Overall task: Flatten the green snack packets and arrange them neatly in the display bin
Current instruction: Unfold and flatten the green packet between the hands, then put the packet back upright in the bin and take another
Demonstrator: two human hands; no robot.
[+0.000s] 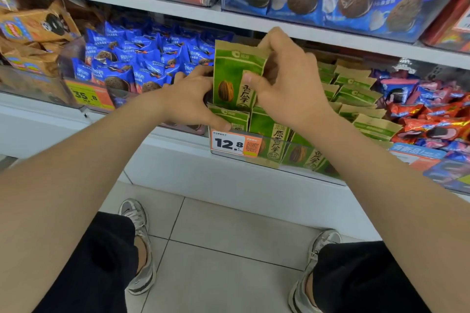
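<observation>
A green and tan snack packet (pixel 232 76) with a sunflower seed picture stands upright above the display bin (pixel 300 157). My right hand (pixel 284 79) grips its right side, thumb on the front and fingers curled over the top edge. My left hand (pixel 189 99) holds the packet's left lower edge, with the thumb lying on a packet (pixel 236 118) in the front row. Several more green packets (pixel 353 89) stand in rows further right and behind in the bin.
A 12.8 price tag (pixel 235 143) hangs on the bin's clear front. Blue cookie packets (pixel 142 61) fill the bin to the left, red ones (pixel 432 119) to the right. A white shelf (pixel 229 19) with Biscoff and blue cookie packs runs above. Tiled floor below.
</observation>
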